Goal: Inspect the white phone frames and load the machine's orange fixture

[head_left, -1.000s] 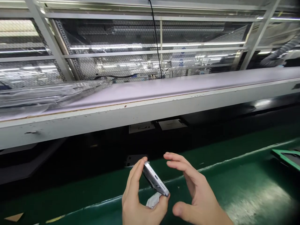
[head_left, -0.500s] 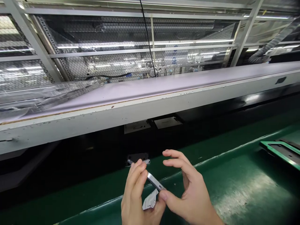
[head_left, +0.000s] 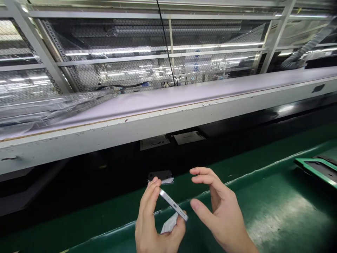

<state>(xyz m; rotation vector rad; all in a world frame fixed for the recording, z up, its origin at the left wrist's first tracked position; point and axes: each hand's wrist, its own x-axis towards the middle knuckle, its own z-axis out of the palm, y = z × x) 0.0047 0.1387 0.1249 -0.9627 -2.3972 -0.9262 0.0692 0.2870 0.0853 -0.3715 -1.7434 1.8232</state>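
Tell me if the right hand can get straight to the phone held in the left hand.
Probably yes: the right hand hovers open just beside the phone, which the left hand pinches edge-on, with nothing between them.

Counted: two hands, left hand [head_left: 155, 225] and right hand [head_left: 221, 214]; one phone [head_left: 173, 204]; one white slip [head_left: 170, 226]; one green-framed tray [head_left: 317, 168]; two pale plates [head_left: 172, 140] under the shelf.
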